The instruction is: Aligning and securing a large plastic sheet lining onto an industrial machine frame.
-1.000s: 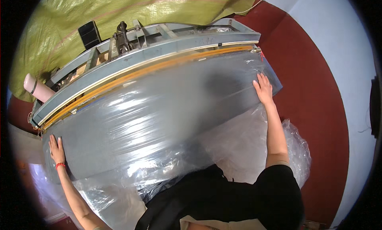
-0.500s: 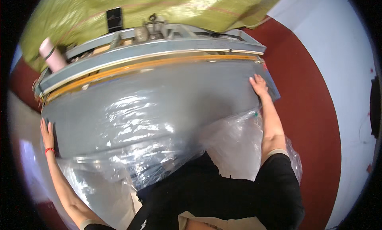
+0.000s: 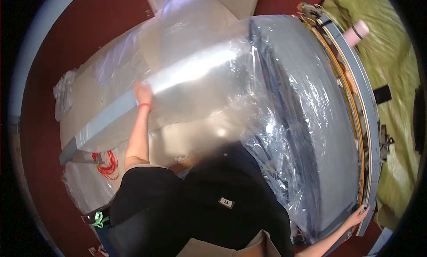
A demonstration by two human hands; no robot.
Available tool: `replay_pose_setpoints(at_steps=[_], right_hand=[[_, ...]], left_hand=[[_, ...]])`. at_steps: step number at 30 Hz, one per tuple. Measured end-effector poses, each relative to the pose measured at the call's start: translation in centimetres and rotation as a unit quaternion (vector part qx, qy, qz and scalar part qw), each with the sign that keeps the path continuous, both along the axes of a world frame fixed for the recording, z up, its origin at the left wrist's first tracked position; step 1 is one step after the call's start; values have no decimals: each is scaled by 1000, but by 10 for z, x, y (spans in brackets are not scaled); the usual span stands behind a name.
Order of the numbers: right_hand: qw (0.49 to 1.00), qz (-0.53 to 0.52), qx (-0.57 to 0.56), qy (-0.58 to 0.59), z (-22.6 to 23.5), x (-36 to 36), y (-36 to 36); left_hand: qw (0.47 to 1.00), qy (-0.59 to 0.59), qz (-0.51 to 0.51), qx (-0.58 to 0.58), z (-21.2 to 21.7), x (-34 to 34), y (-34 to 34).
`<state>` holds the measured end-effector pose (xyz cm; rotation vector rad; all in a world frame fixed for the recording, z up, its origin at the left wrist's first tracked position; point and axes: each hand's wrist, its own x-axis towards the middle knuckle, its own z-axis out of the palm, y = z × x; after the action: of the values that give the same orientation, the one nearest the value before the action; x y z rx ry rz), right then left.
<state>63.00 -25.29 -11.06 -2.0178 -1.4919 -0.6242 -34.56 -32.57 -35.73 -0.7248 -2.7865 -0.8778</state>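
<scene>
- 2 hands, far apart: the left hand lies flat, fingers spread, on the long grey panel where the clear plastic film drapes over it; no pinch visible, just a palm pressing down.
- Over at the lower right, the right hand reaches the corner of the big grey worktop, fingertips at its edge beside the metal-and-orange rail. Whether that grip is pressed together on film or only touching, I cannot tell.
- The film lies loose and rumpled between both hands, bunched thickly near the dark-clothed torso.
- Risk 1: with a flat palm only, the slick sheet could slide out from under the left hand.
- Risk 2: the rail's hardware sits just beside the right hand; film dragged across it may snag or tear.
- Risk 3: the orange cord coiled on the floor lies near the panel's lower end and could catch.
</scene>
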Motion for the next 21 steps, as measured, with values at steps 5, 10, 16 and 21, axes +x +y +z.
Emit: replay_pose_setpoints(at_steps=[5, 10, 16, 21], right_hand=[[992, 113, -11, -59, 14, -51, 48], [985, 159, -28, -60, 20, -86, 47], [983, 164, -32, -79, 2, -39, 30], [969, 222, -50, 95, 15, -116, 46]], left_hand=[[947, 236, 169, -135, -30, -36, -146], [959, 11, 274, -65, 24, -42, -162], [854, -15, 382, 353, 68, -124, -160], [943, 136, 12, 304, 202, -15, 13]])
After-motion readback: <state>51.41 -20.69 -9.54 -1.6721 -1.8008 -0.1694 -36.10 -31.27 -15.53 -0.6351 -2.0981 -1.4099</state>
